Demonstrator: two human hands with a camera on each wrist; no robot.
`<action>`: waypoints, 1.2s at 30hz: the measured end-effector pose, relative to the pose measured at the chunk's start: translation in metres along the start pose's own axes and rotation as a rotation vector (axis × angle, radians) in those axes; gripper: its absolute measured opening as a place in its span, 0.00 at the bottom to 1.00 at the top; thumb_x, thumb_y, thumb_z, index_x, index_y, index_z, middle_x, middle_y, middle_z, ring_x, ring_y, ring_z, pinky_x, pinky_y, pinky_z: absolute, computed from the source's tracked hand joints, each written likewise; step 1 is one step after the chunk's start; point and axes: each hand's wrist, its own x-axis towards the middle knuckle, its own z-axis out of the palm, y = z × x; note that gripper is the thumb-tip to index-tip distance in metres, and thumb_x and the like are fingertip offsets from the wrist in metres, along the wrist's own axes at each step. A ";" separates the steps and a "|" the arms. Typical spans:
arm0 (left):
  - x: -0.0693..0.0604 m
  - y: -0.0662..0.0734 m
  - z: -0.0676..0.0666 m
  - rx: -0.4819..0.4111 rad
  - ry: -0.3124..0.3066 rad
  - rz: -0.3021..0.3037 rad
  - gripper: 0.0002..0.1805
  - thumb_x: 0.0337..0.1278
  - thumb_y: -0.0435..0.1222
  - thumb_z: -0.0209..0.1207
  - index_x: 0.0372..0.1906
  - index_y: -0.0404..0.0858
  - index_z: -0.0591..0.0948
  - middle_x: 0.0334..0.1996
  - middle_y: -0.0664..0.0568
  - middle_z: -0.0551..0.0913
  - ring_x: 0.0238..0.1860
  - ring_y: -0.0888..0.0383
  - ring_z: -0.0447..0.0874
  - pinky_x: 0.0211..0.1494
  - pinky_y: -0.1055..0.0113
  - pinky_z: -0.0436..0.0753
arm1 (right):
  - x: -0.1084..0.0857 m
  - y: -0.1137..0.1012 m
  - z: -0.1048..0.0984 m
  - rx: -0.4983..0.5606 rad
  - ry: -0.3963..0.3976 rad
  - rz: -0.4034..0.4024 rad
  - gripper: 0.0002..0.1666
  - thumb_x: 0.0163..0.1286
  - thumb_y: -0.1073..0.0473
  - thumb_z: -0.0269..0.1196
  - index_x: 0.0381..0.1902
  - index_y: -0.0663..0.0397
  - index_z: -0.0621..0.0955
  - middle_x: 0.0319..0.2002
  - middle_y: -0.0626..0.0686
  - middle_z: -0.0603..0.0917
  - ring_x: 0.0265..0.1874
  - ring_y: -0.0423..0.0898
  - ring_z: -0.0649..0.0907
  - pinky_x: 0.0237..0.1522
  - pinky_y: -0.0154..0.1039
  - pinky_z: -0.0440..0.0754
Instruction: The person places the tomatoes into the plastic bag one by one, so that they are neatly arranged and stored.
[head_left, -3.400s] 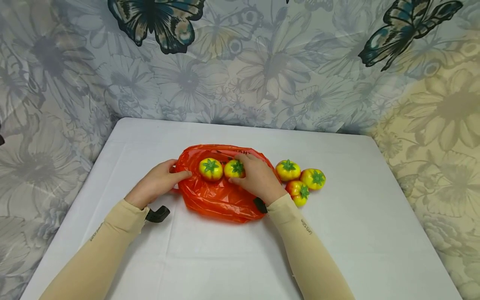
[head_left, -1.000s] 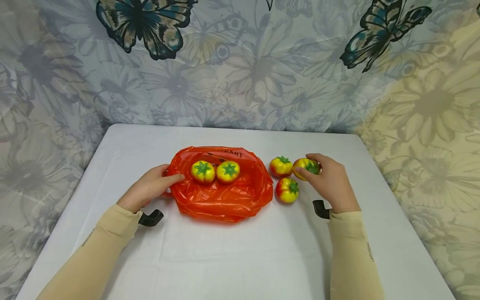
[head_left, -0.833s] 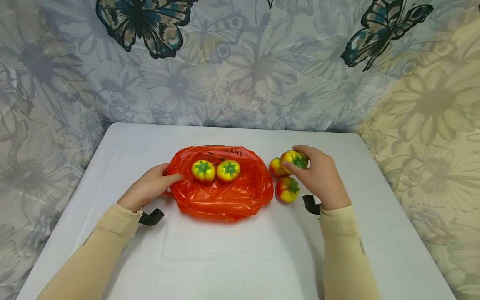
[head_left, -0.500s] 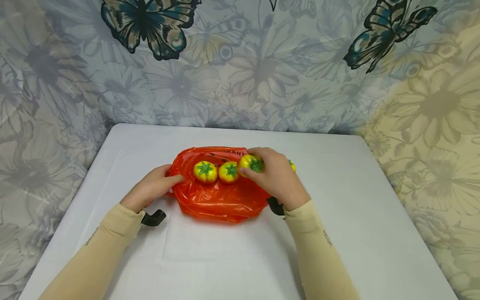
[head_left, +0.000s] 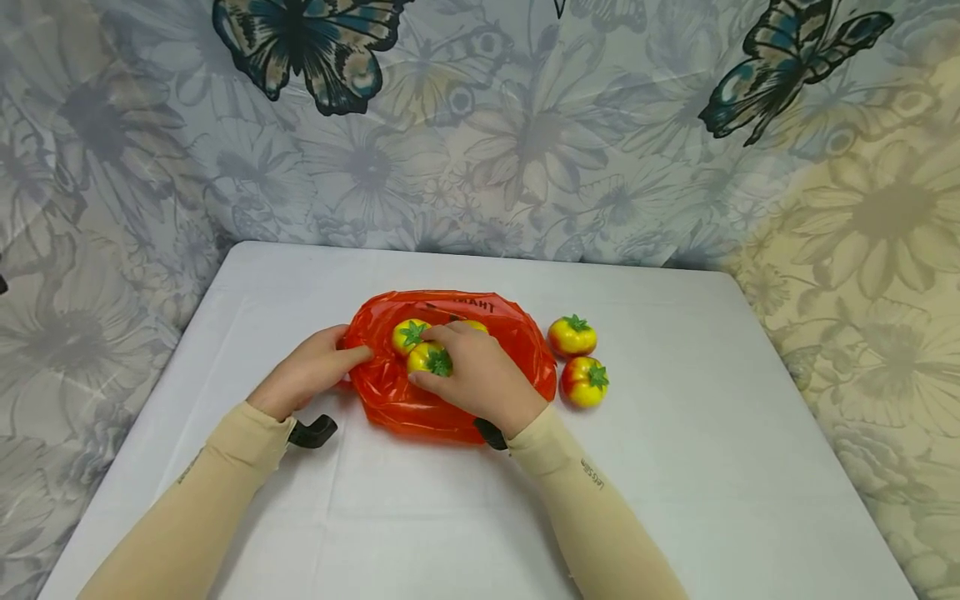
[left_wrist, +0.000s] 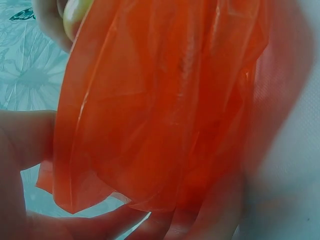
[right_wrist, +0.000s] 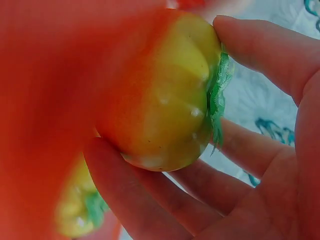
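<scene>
On a white table [head_left: 690, 467], set against a wall covering [head_left: 525, 142] printed with flowers and butterflies, a red plastic bag [head_left: 420, 425] is laid with its mouth spread. A far fruit [head_left: 572, 337] and a near fruit [head_left: 584, 382] are positioned just beside the bag's right edge. Inside the bag, a left fruit [head_left: 408, 336] is partly exposed, while a rear fruit [head_left: 476, 325] is mostly obstructed by the right hand [head_left: 480, 375]. The held fruit [head_left: 429, 359] is located over the bag's interior; whether the left fruit is touched by it cannot be told. It is gripped by the right hand, thumb and fingers being spread around its sides. The bag's left rim is pinched between the thumb and fingers of the left hand [head_left: 311, 367].
</scene>
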 end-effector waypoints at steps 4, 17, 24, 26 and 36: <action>0.001 -0.001 0.000 -0.006 -0.002 0.005 0.32 0.80 0.44 0.54 0.79 0.32 0.68 0.60 0.39 0.85 0.48 0.52 0.87 0.51 0.62 0.90 | 0.001 -0.004 0.010 -0.010 -0.032 -0.010 0.36 0.71 0.38 0.73 0.70 0.49 0.82 0.64 0.52 0.86 0.64 0.49 0.85 0.67 0.47 0.86; 0.001 0.000 0.000 0.005 -0.011 -0.001 0.32 0.80 0.45 0.54 0.78 0.33 0.68 0.59 0.40 0.85 0.49 0.52 0.86 0.51 0.63 0.89 | 0.002 -0.009 0.025 -0.031 -0.073 -0.002 0.38 0.71 0.37 0.73 0.72 0.48 0.81 0.62 0.53 0.87 0.59 0.47 0.86 0.62 0.46 0.89; -0.001 0.001 -0.001 0.006 -0.018 0.005 0.33 0.80 0.46 0.54 0.79 0.33 0.68 0.59 0.40 0.85 0.48 0.52 0.87 0.52 0.64 0.88 | 0.003 -0.009 0.031 -0.050 -0.093 -0.017 0.34 0.73 0.39 0.72 0.68 0.51 0.82 0.59 0.53 0.87 0.53 0.46 0.88 0.59 0.44 0.90; -0.001 0.002 -0.001 0.014 -0.016 0.005 0.33 0.80 0.46 0.54 0.79 0.33 0.68 0.59 0.40 0.85 0.48 0.52 0.87 0.52 0.64 0.87 | 0.003 -0.010 0.032 -0.063 -0.096 -0.022 0.34 0.73 0.39 0.71 0.68 0.51 0.82 0.59 0.53 0.87 0.52 0.45 0.87 0.59 0.43 0.90; -0.001 0.002 0.000 0.032 -0.015 -0.016 0.34 0.80 0.48 0.54 0.80 0.35 0.67 0.61 0.41 0.84 0.49 0.51 0.85 0.53 0.62 0.88 | 0.003 -0.010 0.034 -0.078 -0.111 -0.008 0.35 0.74 0.38 0.71 0.71 0.49 0.81 0.62 0.53 0.86 0.56 0.46 0.87 0.61 0.45 0.89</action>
